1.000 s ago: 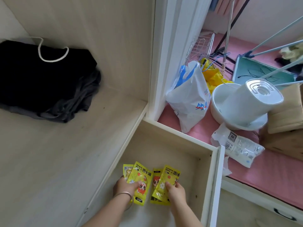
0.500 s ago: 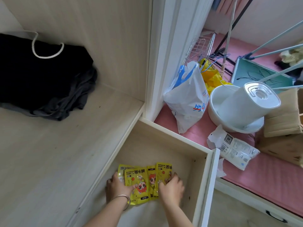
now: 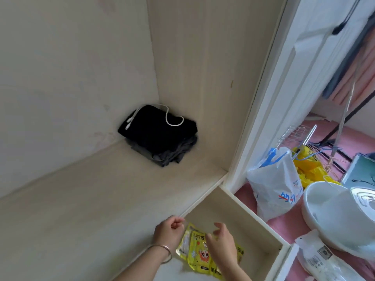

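Yellow packets (image 3: 199, 254) lie flat in an overlapping bunch on the floor of the open drawer (image 3: 246, 205), on its left side next to the shelf (image 3: 85, 209) edge, printed faces up.

The left hand (image 3: 169, 230) sits over the shelf/drawer edge, just left of the packets. Forearm comes up from the bottom of the view, w/ a silver bangle (image 3: 162, 250) on the wrist. Its grip is slack: fingers loosely curled toward the thumb, nothing in them.

The right hand (image 3: 222, 243) hovers palm-down over the bunch & hides part of it. Its fingers are spread and a bit bent, grip wide, holding nothing. Can't tell if the palm touches the packets.

Far back in the shelf corner there's a folded pile of black clothes (image 3: 160, 136) w/ a white cord (image 3: 174, 119) on top. Right of the drawer, on the pink floor, are a white plastic bag (image 3: 274, 191) and a white basin (image 3: 328, 218).
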